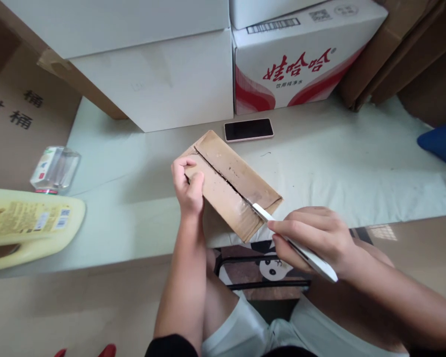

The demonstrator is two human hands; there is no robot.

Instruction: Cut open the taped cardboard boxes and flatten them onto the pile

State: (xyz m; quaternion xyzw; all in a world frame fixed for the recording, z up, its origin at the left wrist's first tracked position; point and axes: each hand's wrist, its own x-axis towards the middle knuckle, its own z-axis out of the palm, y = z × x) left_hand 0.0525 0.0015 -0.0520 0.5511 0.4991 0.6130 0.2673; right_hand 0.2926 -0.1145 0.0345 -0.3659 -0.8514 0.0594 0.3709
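Cardboard box (223, 191) sits pinched between thumb and fingers of the left hand (189, 186) — fingers of the right hand (315, 238) wrap a white cutter (262, 212), its tip beyond them at the seam (226, 179).

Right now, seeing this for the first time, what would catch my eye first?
Probably the brown cardboard box at the centre, gripped by the left hand, with the right hand holding a white utility knife at its seam. Farther back, the white carton with red Chinese lettering stands out, with a smartphone lying near its base.
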